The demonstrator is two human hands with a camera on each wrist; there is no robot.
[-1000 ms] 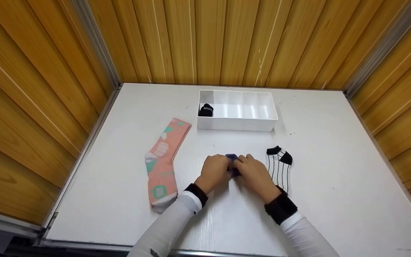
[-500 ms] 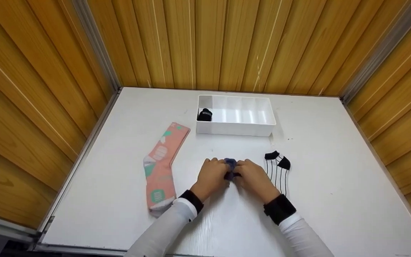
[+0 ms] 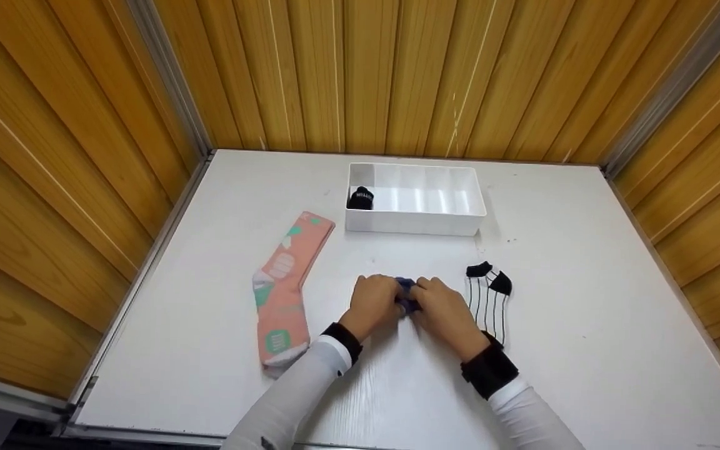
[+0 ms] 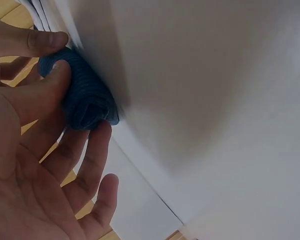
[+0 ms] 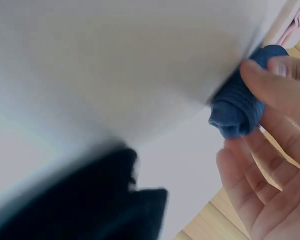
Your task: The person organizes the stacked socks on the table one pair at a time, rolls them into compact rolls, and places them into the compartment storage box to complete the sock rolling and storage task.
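- Your left hand [image 3: 374, 303] is pinching one end of the blue roll [image 4: 85, 92], its thumb lying along the fabric and its fingertips meeting the opposite side.
- Your right hand [image 3: 446, 309] is pinching the other end in like fashion; the two hands are facing each other closely across the roll.
- The roll is sitting between them, against or just above the worktop [image 3: 585, 281]; you cannot tell which.
- The pink sock [image 3: 282, 300] is lying flat to your left.
- The striped sock [image 3: 490, 303] is lying beside your right hand.
- Beyond your hands, the white box [image 3: 416, 223] is holding a black roll [image 3: 360, 200] at its left end.
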